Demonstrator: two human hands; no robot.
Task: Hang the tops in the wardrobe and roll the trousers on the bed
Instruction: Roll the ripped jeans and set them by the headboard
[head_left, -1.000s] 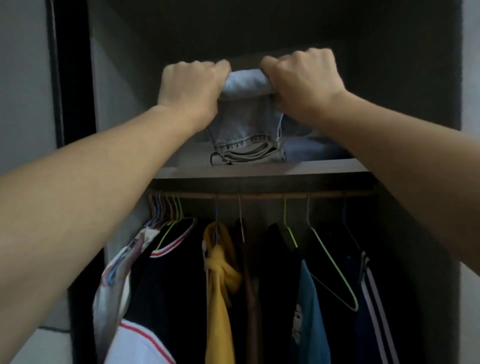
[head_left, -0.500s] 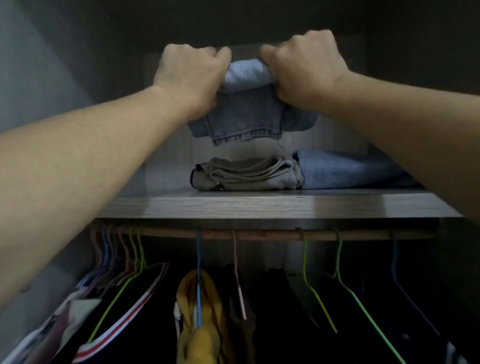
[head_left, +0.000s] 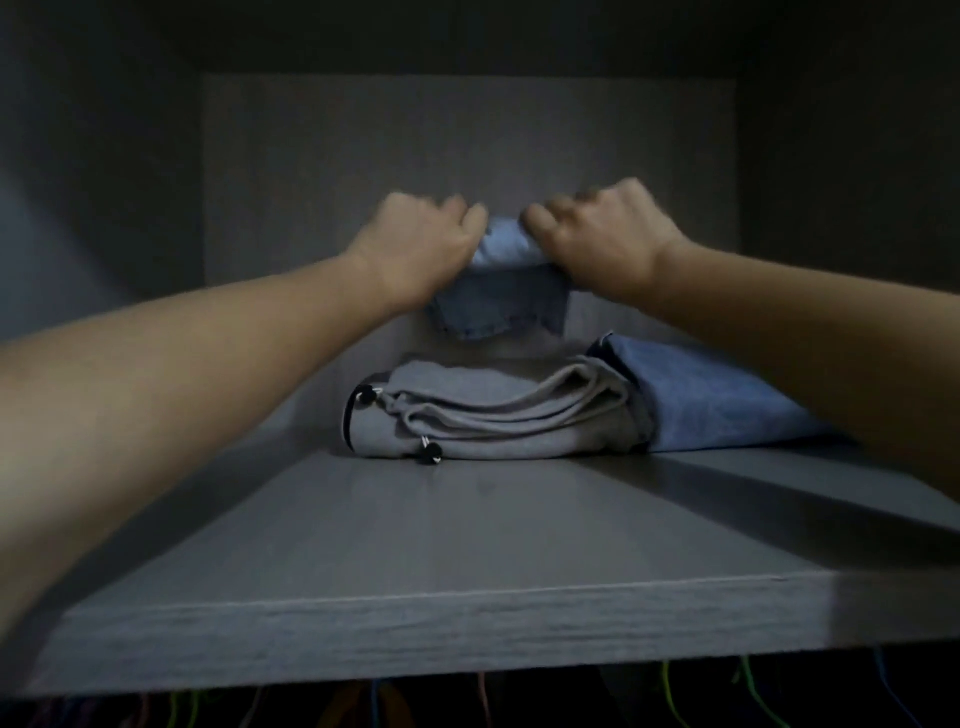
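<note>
Both arms are showing bare from the near edge up to the wrists, the forearms looking broad near and narrowing farther in. The left hand (head_left: 415, 244) and right hand (head_left: 608, 239) are blurring slightly, knuckles showing as rounded bumps.

Grey wood-grain wardrobe shelf (head_left: 467, 613), front edge palest. Behind the shelf, matching back panel (head_left: 467, 130), dim. Left of the shelf, left side wall (head_left: 93, 218) with a faint lighter patch. Right of it, right side wall (head_left: 852, 182), darker. Above, top panel (head_left: 467, 31), near black.
</note>
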